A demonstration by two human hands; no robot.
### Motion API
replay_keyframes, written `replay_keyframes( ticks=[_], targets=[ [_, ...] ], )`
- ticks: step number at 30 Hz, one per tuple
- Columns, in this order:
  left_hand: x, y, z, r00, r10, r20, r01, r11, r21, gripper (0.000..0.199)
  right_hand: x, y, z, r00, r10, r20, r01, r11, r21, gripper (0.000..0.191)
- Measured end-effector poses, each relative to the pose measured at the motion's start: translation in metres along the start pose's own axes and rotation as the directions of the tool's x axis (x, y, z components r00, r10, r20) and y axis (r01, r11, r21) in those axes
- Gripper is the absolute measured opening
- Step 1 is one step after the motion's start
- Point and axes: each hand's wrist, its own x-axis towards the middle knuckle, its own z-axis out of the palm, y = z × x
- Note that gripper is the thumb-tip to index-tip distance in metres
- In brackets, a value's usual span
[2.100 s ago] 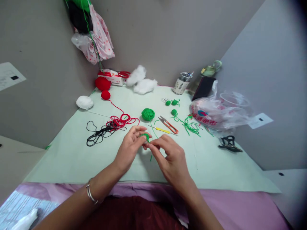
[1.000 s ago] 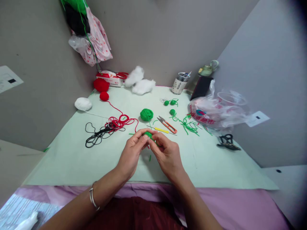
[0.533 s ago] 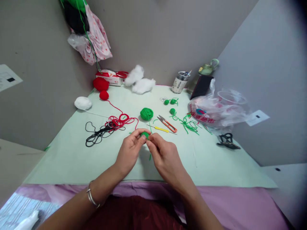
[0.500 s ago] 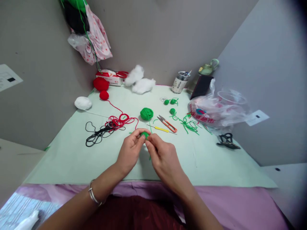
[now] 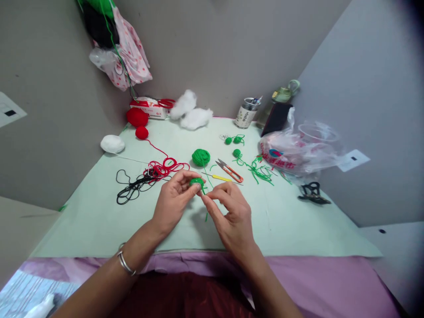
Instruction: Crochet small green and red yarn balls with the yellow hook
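Observation:
Between thumb and fingers, my left hand (image 5: 172,198) holds a small green crocheted piece (image 5: 196,181). My right hand (image 5: 230,212) is closed in a pinch close beside it, at a green yarn strand (image 5: 203,190) that comes off the piece; the fingertips partly hide what they grip. A green yarn ball (image 5: 201,157) lies just beyond my hands, its strand running down toward them. To its right are a yellow-handled crochet hook (image 5: 221,178) and orange thread snips (image 5: 230,171) with the blades apart.
Tangled red yarn (image 5: 165,168) and black yarn (image 5: 135,187) lie on the left. Small green balls (image 5: 236,153) and yarn scraps (image 5: 261,172) are on the right, near a plastic bag (image 5: 285,152). White stuffing (image 5: 195,118) and a pen cup (image 5: 247,114) stand along the back.
My right hand has drawn slightly away to the right from the green piece, and more of the piece and its strand shows. My left hand has shifted a little left.

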Motion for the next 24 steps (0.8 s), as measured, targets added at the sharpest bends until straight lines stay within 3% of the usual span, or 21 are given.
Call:
replay_keyframes(
  ticks=[3,5,7,9,12,15,19,24],
  targets=[
    [-0.002,-0.003,-0.001,1.000,-0.016,-0.013,0.017,0.998,0.062,0.014,0.003,-0.004,-0.007,0.999,-0.025,0.024,0.020,0.979,0.204,0.018],
    [-0.004,-0.004,-0.001,1.000,-0.014,-0.020,0.015,0.995,0.094,0.014,0.006,-0.004,-0.009,0.991,0.079,0.105,-0.118,0.887,0.447,0.022],
    [-0.007,-0.003,0.001,1.000,-0.014,-0.027,0.017,0.994,0.111,0.014,0.008,-0.001,-0.008,0.967,0.217,0.132,-0.254,0.803,0.539,0.018],
    [-0.008,-0.002,0.002,1.000,-0.005,-0.015,0.007,0.993,0.118,0.016,0.010,0.005,-0.006,0.950,0.294,0.103,-0.308,0.837,0.451,0.010],
    [-0.009,0.001,0.003,0.999,0.030,0.023,-0.032,0.991,0.127,0.015,0.010,0.012,-0.002,0.953,0.255,0.164,-0.286,0.934,0.212,0.008],
    [-0.009,0.001,0.003,0.999,0.040,0.035,-0.045,0.987,0.151,0.017,0.010,0.013,-0.003,0.946,0.234,0.225,-0.255,0.964,0.070,0.019],
    [-0.010,0.002,0.002,0.997,0.040,0.069,-0.053,0.979,0.198,0.021,0.011,0.012,-0.005,0.937,0.242,0.254,-0.257,0.966,0.029,0.026],
    [-0.015,0.007,0.001,0.994,-0.042,0.097,0.023,0.981,0.194,0.032,0.013,0.013,-0.001,0.955,0.249,0.163,-0.255,0.967,0.015,0.024]
  ],
)
